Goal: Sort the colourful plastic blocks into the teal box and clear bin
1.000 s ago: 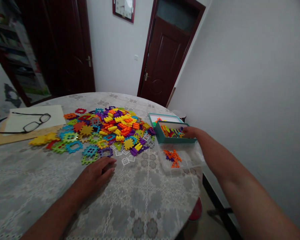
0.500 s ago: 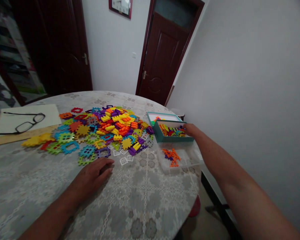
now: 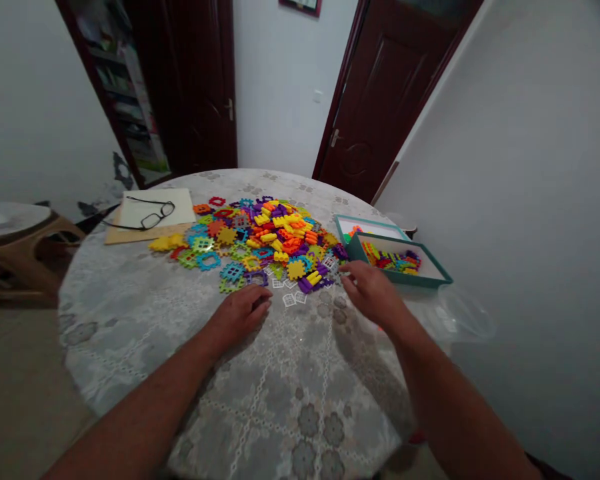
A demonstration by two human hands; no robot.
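My left hand rests on the patterned tablecloth in front of a heap of colourful plastic building pieces. Its fingers are loosely bent with a gap at the thumb, and nothing shows in them. Over the table, between the heap and a teal box, hovers my right hand. Thumb and forefinger are apart and I see nothing held. Small multicoloured pieces lie inside the box. Small white window-shaped pieces lie between my hands, near the purple and yellow connectors.
Behind the box lies its lid with some bright pieces in it. A clear plastic container is partly hidden by my right forearm. Eyeglasses lie on paper at the left. A wooden stool stands beyond the table.
My right hand has left the far side of the teal box and moved left towards the heap. My left hand stays on the table. The view has turned left.
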